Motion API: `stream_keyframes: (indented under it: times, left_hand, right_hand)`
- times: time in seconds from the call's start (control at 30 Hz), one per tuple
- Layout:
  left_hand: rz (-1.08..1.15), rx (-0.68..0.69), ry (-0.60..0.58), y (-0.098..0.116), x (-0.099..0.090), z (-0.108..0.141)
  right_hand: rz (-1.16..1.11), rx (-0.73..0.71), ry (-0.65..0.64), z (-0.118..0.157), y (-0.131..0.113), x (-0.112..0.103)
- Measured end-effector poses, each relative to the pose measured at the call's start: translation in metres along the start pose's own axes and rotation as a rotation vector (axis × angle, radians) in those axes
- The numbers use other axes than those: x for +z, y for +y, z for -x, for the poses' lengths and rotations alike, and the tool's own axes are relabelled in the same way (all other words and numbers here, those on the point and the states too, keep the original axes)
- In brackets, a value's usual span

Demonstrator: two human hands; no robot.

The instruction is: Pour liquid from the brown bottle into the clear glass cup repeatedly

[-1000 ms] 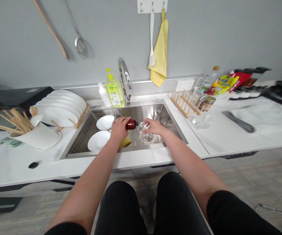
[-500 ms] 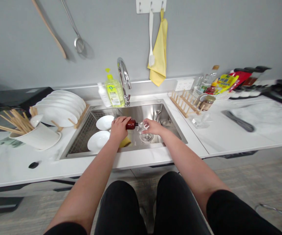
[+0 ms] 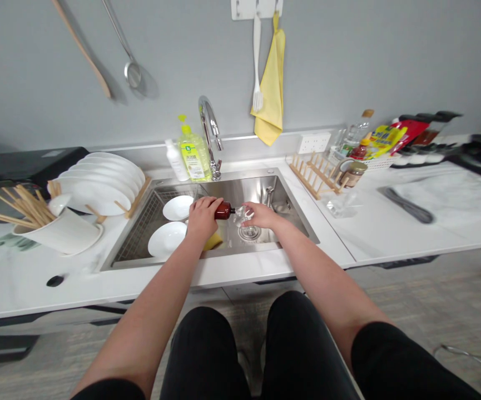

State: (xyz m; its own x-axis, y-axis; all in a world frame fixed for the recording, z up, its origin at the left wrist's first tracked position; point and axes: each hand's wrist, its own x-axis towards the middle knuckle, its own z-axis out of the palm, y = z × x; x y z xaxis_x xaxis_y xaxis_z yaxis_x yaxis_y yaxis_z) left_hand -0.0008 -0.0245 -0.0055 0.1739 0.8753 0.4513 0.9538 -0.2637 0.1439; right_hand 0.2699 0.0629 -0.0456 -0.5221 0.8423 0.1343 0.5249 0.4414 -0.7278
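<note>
Clutching a half-hidden brown bottle (image 3: pixel 223 210), left hand (image 3: pixel 202 218) shut; right hand (image 3: pixel 262 215) on a glass (image 3: pixel 242 221), grip unclear.

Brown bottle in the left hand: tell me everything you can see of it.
The brown bottle is glossy, dark reddish-brown, and could be glass or plastic; no label shows. It lies roughly on its side, its narrow, pale-tipped neck pointing right toward a clear glass object in the right hand. The left hand wraps its rear, hiding that end, and holds it above the stainless steel sink.
</note>
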Motion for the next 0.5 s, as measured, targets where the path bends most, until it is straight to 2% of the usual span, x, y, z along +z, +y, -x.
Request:
stream_keyframes:
  times: [0.27, 0.5]
  left_hand:
    - [-0.005, -0.003, -0.014, 0.0016, -0.0014, -0.0001]
    - [0.006, 0.035, 0.025, 0.0011, -0.0008, -0.0002]
  right_hand:
    - [0.026, -0.023, -0.016, 0.0017, -0.0009, -0.0013]
    - [0.03, -0.016, -0.013, -0.0001, 0.0027, 0.0008]
